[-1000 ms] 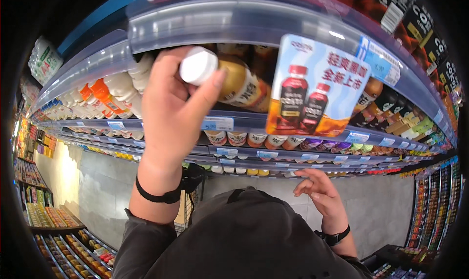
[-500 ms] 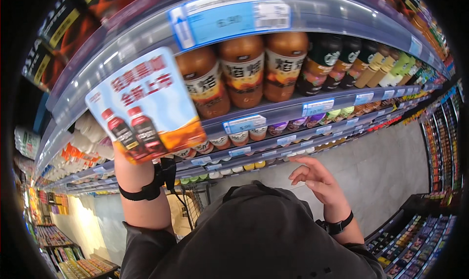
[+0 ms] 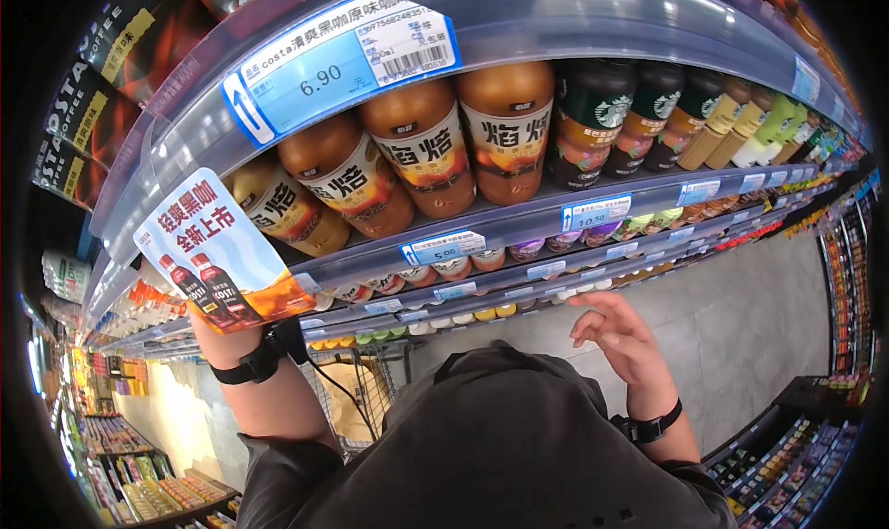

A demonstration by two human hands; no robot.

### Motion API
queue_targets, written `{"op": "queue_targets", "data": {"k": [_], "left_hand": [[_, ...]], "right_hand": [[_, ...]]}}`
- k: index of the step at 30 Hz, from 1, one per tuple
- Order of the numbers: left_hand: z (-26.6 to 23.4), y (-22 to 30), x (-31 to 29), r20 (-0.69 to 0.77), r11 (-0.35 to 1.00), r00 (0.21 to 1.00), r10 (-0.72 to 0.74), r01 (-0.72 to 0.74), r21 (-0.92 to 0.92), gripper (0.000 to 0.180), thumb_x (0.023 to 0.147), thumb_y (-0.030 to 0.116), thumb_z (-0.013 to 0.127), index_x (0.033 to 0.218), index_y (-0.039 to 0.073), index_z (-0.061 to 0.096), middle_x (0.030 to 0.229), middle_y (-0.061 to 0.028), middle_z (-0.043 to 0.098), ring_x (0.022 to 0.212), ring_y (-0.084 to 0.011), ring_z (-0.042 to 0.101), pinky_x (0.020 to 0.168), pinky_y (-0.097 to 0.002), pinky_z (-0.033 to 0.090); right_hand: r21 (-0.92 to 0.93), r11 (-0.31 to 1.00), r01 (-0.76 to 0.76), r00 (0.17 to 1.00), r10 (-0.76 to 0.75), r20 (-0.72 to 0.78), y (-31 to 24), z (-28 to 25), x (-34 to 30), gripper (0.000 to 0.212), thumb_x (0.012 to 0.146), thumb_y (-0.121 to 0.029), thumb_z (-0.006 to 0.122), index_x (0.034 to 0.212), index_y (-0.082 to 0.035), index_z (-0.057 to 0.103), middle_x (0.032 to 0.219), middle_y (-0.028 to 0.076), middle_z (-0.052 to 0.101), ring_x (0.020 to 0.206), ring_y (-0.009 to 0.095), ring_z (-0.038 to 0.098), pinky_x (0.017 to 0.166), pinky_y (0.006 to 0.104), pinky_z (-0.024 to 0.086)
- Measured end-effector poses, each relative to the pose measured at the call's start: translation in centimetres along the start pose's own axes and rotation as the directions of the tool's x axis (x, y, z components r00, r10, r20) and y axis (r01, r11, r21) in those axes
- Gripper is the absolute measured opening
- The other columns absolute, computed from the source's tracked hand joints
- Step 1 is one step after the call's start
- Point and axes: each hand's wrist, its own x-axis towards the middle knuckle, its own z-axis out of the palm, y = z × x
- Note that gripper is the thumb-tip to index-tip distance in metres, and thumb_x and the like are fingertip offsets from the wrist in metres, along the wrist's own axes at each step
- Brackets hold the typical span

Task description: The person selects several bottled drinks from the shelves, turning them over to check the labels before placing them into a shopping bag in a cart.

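Observation:
My left forearm (image 3: 278,404) reaches up to the shelf, a black strap around its wrist. A hanging promotional card (image 3: 222,251), pale blue with pictured dark bottles, hides my left hand and its fingers. Behind and beside the card, brown coffee bottles (image 3: 421,154) with white labels stand in a row on the shelf. My right hand (image 3: 620,339) hovers over the floor to the right, below the shelf front. Its fingers are loosely bent and apart, and nothing is in them. A dark watch-like band (image 3: 648,422) circles that wrist.
Dark bottles (image 3: 593,126) continue the row rightward. A blue-and-white price tag (image 3: 338,66) hangs on the upper shelf edge, with black boxes (image 3: 120,47) at upper left. Below stands a wire cart (image 3: 375,390) containing a tan bag (image 3: 352,399). More shelving (image 3: 787,464) stands at lower right.
The view has shifted, so the card and bottles sit further left and more bottles show. My left forearm appears slightly further left. My right hand keeps nearly the same pose.

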Motion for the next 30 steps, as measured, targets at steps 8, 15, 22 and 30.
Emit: {"op": "queue_targets", "data": {"k": [8, 15, 22, 30], "left_hand": [[-2.6, -4.3, -1.1, 0.065, 0.926, 0.984, -0.164, 0.131, 0.354, 0.084, 0.072, 0.023, 0.096, 0.139, 0.001, 0.052, 0.128, -0.0135, 0.065, 0.114, -0.0183, 0.061, 0.105, -0.0374, 0.046], [-0.2, -3.1, -1.1, 0.251, 0.99, 0.968, -0.02, -0.016, 0.139, 0.078, 0.076, 0.006, 0.088, 0.144, 0.0, 0.049, 0.133, -0.0138, 0.063, 0.122, -0.0207, 0.061, 0.106, -0.0372, 0.048], [-7.6, -7.3, -2.2, 0.341, 0.864, 0.911, 0.232, -0.354, 0.358, 0.079, 0.08, 0.05, 0.085, 0.14, 0.007, 0.059, 0.14, -0.0095, 0.062, 0.129, -0.0294, 0.058, 0.113, -0.0469, 0.041], [-0.4, -1.8, -1.3, 0.408, 0.94, 0.881, 0.237, -0.315, 0.133, 0.038, 0.083, 0.008, 0.079, 0.119, 0.001, 0.068, 0.11, -0.0136, 0.073, 0.102, -0.0267, 0.071, 0.09, -0.0354, 0.054]], "right_hand": [[-0.004, 0.995, -0.104, 0.99, 0.104, 0.094, 0.8, -1.3, 2.5, 0.057, 0.094, -0.017, 0.063, 0.145, 0.001, 0.047, 0.145, 0.019, 0.055, 0.112, 0.025, 0.063, 0.095, 0.0392, 0.049], [0.065, 0.982, -0.175, 0.966, 0.159, 0.203, 0.9, -0.4, 5.2, 0.056, 0.094, -0.021, 0.063, 0.144, 0.001, 0.048, 0.14, 0.02, 0.057, 0.108, 0.025, 0.063, 0.092, 0.038, 0.048], [0.032, 0.981, -0.19, 0.946, 0.174, 0.273, 0.5, 1.5, 5.6, 0.057, 0.094, -0.024, 0.063, 0.143, 0.001, 0.048, 0.139, 0.02, 0.058, 0.107, 0.026, 0.062, 0.091, 0.0392, 0.048], [-0.029, 0.994, -0.11, 0.972, 0.113, 0.204, -1.8, 0.8, 3.8, 0.059, 0.093, -0.023, 0.062, 0.145, -0.001, 0.047, 0.14, 0.022, 0.056, 0.107, 0.029, 0.062, 0.091, 0.0428, 0.048]]}}
